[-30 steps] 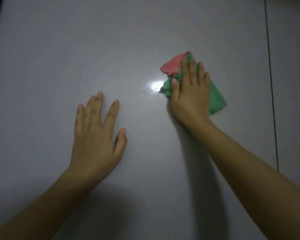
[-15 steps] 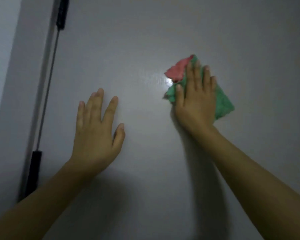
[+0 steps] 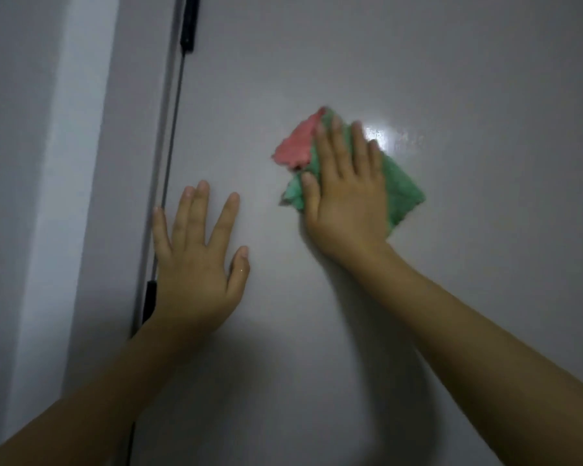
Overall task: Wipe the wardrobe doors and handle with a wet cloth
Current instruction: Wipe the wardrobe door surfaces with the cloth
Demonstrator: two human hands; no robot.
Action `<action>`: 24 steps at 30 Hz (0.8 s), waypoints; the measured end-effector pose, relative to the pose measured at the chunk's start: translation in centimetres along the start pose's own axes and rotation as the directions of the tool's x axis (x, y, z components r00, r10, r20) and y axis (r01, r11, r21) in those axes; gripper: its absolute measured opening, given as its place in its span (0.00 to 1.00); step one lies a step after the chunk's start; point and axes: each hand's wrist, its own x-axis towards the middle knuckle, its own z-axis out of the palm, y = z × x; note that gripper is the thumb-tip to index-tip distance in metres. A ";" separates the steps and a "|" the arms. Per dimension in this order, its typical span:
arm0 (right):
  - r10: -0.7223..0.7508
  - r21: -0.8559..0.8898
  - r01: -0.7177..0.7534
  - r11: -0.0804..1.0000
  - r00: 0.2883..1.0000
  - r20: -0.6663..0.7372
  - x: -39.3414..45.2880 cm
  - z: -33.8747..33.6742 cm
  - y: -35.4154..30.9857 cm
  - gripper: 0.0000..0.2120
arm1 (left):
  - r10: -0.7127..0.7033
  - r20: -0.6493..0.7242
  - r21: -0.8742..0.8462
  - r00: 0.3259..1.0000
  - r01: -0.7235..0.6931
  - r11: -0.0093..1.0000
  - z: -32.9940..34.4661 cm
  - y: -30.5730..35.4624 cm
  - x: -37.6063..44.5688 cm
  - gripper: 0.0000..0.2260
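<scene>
Pale grey and glossy, the wardrobe door (image 3: 367,55) fills nearly the whole view, with a bright glare spot on its surface just beside the right hand's fingertips. Along the door's left edge runs a slim handle (image 3: 174,105), a thin rod between two black end pieces, one near the top of the frame and one lower down, partly hidden behind the left wrist. Left of the handle, a lighter panel or wall (image 3: 64,163) stands in dim light. The right hand (image 3: 345,200) lies flat with its fingers straight and close together, pressing the cloth (image 3: 403,190) against the door; the cloth is mostly green with a pink corner sticking out above and to the left of the fingers. The left hand (image 3: 196,264) rests open on the door, fingers spread and thumb out, its little finger just beside the handle rod. Both forearms reach up from the bottom corners, casting soft shadows on the door.
</scene>
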 end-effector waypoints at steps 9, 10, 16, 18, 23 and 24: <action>-0.395 0.056 0.391 0.919 0.906 0.154 -1.9 -0.2 -0.8 0.27 | -0.050 -0.056 -0.003 0.997 0.050 0.999 -1.7 -2.4 -1.3 0.28; -0.304 0.042 0.301 0.953 0.945 0.124 -0.7 0.1 -2.0 0.27 | -0.054 -0.064 -0.011 0.996 0.054 0.998 -1.6 -3.0 -1.6 0.28; -0.394 0.068 0.389 0.919 0.912 0.112 0.8 2.0 -8.6 0.27 | -0.027 -0.126 -0.064 0.992 0.019 0.998 -0.9 -3.8 -2.3 0.29; -0.544 0.133 0.528 0.839 0.828 0.140 -1.8 2.1 -7.7 0.27 | -0.020 -0.137 -0.065 0.990 0.011 0.998 -0.9 -4.0 -2.5 0.29; -0.564 0.071 0.560 0.825 0.810 0.159 -3.4 0.4 -2.7 0.27 | -0.032 -0.072 -0.001 0.997 0.032 0.999 -1.2 -4.3 -3.6 0.31; -0.498 0.053 0.495 0.867 0.856 0.139 -3.0 0.4 -2.8 0.27 | -0.035 -0.065 0.015 0.997 0.036 0.999 -1.1 -4.3 -3.7 0.31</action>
